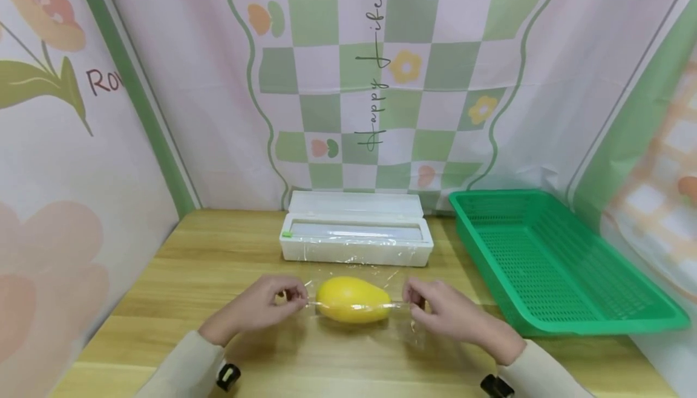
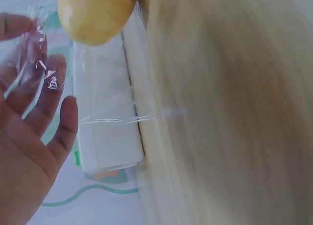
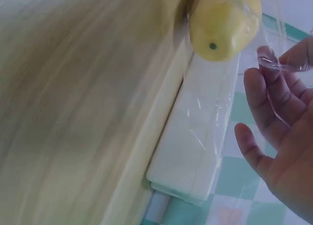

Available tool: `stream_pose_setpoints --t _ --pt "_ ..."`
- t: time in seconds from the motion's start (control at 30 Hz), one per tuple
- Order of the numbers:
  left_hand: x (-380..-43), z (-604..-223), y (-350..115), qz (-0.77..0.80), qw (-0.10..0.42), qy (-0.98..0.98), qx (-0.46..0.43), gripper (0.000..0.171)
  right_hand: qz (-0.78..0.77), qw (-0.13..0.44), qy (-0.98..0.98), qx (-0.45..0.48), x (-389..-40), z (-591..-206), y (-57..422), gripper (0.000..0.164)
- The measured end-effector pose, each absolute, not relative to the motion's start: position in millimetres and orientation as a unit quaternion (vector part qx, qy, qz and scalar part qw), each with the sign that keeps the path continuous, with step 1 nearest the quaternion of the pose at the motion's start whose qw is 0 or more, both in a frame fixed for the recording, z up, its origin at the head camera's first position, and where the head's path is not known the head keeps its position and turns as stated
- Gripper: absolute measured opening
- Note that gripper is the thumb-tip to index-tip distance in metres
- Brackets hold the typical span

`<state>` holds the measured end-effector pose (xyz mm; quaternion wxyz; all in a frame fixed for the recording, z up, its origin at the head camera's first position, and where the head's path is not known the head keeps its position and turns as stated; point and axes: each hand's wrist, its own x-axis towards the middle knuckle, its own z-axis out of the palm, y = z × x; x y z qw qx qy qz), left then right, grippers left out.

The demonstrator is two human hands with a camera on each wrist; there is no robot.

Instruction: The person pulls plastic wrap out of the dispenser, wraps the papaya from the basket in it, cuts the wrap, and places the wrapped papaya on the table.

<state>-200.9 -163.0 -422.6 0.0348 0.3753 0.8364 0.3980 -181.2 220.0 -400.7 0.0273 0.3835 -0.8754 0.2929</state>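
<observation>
A smooth yellow mango point(image 1: 353, 299) sits on the wooden table in front of me, with clear plastic wrap point(image 1: 356, 306) drawn across it. My left hand point(image 1: 267, 304) pinches the wrap between thumb and fingertips on the left of the fruit. On the other side my right hand point(image 1: 443, 310) pinches the wrap's right end. Crinkled film point(image 2: 41, 66) shows at the left fingertips in the left wrist view. In the right wrist view the mango's end point(image 3: 220, 32) has a dark spot, and film point(image 3: 281, 66) lies between thumb and finger.
Behind the mango stands a white cling-film box point(image 1: 356, 250), lid up, with a roll inside. A green perforated basket point(image 1: 490, 265) is at the right of the wooden table point(image 1: 207, 253). A patterned curtain point(image 1: 218, 114) hangs behind.
</observation>
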Motion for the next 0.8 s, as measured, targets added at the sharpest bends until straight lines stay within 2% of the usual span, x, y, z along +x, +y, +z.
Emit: stream_pose_setpoints --t 0.3,0.5,0.8 --pt "-217 -432 -150 0.431 0.037 0.845 0.314 0.021 0.307 -0.003 -0.892 0.331 -204 -413 216 0.043" --pt "-223 -437 -145 0.443 0.044 0.843 0.301 0.02 0.331 -0.019 -0.886 0.323 -213 -420 214 0.039" --pt "-229 -440 -141 0.476 0.041 0.845 0.242 0.035 0.34 -0.038 -0.897 0.281 -220 -421 210 0.032"
